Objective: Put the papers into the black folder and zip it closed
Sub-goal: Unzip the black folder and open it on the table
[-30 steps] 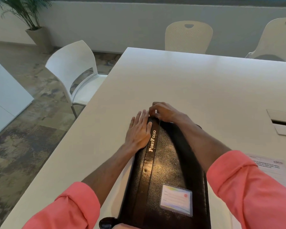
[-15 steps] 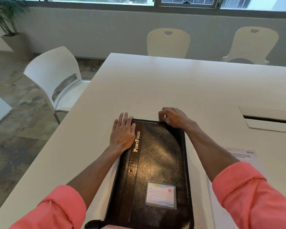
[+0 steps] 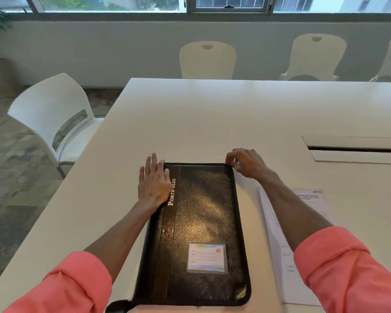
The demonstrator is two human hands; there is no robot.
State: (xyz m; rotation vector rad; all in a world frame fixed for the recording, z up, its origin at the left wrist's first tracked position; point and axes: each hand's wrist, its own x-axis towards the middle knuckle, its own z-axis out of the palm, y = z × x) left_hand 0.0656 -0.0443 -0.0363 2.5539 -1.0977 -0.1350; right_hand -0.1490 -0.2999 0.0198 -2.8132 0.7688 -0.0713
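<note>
A: Head view, hands?
B: Left hand (image 3: pixel 155 181) lies flat with the fingers straight and together. The palm is on the far-left corner of the black folder (image 3: pixel 203 222), the fingertips on the tabletop (image 3: pixel 212 114). Right hand (image 3: pixel 246 162) is at the far-right corner, fingers curled and pinching at the folder's edge.

A: Folder position?
B: Lid down, flat on the tabletop between the forearms, with the "PortFolio" lettering (image 3: pixel 172 192) along its left band and a label card (image 3: pixel 207 258) near its front.

A: Surroundings?
B: Papers (image 3: pixel 278 256) lie on the tabletop just right of the folder. There is a slot (image 3: pixel 357 150) in the tabletop beyond them, a white chair (image 3: pixel 52 116) to the left and cream chairs (image 3: pixel 208 59) on the far side.

A: Unclear?
B: The right fingers hide whatever they are pinching. The right forearm and pink sleeve (image 3: pixel 348 267) cover part of the papers, and their print is unreadable. A dark strap (image 3: pixel 117 307) is cut off at the frame's bottom edge.
</note>
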